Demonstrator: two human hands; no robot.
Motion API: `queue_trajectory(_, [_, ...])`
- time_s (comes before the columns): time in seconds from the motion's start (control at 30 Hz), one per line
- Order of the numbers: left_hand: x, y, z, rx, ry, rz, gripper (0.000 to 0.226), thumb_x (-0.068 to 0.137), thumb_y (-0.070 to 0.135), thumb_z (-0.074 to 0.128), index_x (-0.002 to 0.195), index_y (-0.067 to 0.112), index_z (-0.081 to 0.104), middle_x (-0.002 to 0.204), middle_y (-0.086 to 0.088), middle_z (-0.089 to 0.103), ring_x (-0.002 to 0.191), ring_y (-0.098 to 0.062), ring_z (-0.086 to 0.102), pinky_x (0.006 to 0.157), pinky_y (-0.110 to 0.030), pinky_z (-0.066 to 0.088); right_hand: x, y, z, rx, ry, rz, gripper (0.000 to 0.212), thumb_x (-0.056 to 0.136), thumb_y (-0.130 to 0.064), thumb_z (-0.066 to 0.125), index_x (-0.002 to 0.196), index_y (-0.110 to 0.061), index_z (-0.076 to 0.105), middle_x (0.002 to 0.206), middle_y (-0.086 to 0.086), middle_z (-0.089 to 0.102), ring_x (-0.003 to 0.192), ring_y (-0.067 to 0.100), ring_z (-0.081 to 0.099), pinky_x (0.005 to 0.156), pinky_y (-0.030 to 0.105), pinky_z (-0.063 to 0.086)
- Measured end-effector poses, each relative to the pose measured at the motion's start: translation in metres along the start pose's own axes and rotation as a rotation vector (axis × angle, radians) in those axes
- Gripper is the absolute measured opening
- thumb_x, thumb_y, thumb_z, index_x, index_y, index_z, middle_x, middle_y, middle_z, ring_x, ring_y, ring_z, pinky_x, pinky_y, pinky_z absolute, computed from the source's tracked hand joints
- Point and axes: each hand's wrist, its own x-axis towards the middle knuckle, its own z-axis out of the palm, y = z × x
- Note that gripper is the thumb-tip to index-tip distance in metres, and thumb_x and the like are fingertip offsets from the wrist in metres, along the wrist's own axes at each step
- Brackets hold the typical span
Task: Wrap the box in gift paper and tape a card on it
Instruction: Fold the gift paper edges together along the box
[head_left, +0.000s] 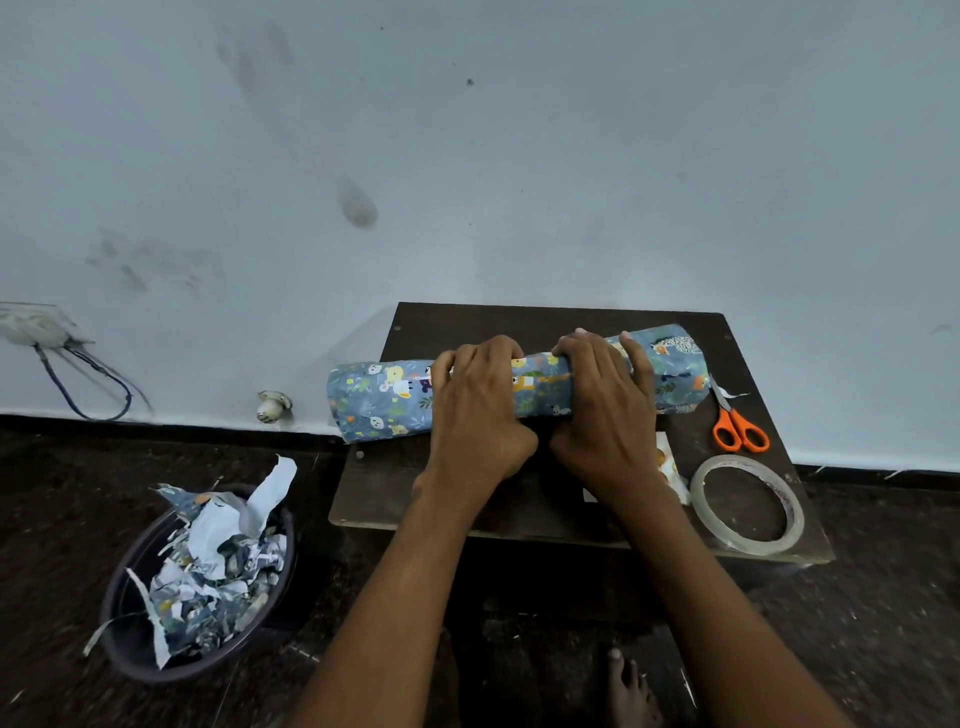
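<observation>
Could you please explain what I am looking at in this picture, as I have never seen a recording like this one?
There is no machine here: one camera sits on a person's head and looks forward and down, so the two bare arms reaching in from the bottom are the wearer's own. The left hand and right hand both curl over a long bundle of blue gift paper printed with cartoon animals, each with a firm grip. It lies on a small dark wooden table. The box itself is hidden inside. On the table's right side lie orange-handled scissors and a clear roll of sticky tape. On the floor to the left, a dark round bin holds paper scraps.
</observation>
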Motion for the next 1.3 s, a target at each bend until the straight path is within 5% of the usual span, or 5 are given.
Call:
queue_trajectory(0.17, [0.003,0.001,-0.002,-0.015,0.038,-0.016,0.055,0.047,0.01,0.071,0.1,0.018,0.057,0.089,0.006,0.061,0.09,-0.02,0.055,0.084,-0.025,0.025,0.0,-0.006,-0.006,0.063,-0.047,-0.041,0.072,0.063,-0.026,0.065,0.135,-0.016,0.057,0.147,0.003,0.057,0.143,0.021,0.046,0.124,0.047,0.018])
queue_trajectory(0.53, [0.005,-0.001,-0.003,-0.177,0.054,-0.121,0.045,0.055,0.005,0.087,0.093,0.024,0.073,0.095,0.005,0.065,0.088,-0.021,0.059,0.086,-0.039,0.047,-0.004,0.004,-0.002,0.147,-0.014,-0.048,0.06,0.06,-0.019,0.077,0.119,-0.012,0.069,0.127,0.004,0.069,0.125,0.025,0.06,0.115,0.04,0.03])
queue_trajectory(0.73, [0.003,-0.002,-0.002,-0.254,0.036,-0.119,0.038,0.051,0.008,0.084,0.082,0.025,0.07,0.091,0.008,0.071,0.088,-0.02,0.058,0.079,-0.047,0.051,-0.009,0.007,-0.003,0.187,0.022,-0.045,0.05,0.052,-0.01,0.085,0.1,-0.013,0.074,0.113,0.004,0.071,0.105,0.025,0.061,0.093,0.031,0.035])
queue_trajectory(0.97, [0.001,-0.002,-0.002,-0.188,-0.032,-0.081,0.034,0.054,0.002,0.084,0.075,0.022,0.067,0.089,0.009,0.057,0.085,-0.017,0.051,0.062,-0.038,0.049,-0.009,0.008,0.001,0.28,0.024,-0.02,0.028,0.059,0.003,0.085,0.082,-0.013,0.077,0.095,0.003,0.068,0.085,0.029,0.061,0.071,0.043,0.05])
queue_trajectory(1.3, [0.002,-0.005,-0.004,-0.268,-0.073,-0.107,0.032,0.056,-0.006,0.082,0.074,0.019,0.072,0.099,0.011,0.059,0.095,-0.013,0.051,0.072,-0.033,0.05,-0.009,0.016,-0.004,0.315,-0.062,-0.029,0.027,0.077,0.0,0.082,0.101,-0.011,0.081,0.104,0.007,0.071,0.094,0.031,0.063,0.076,0.047,0.053])
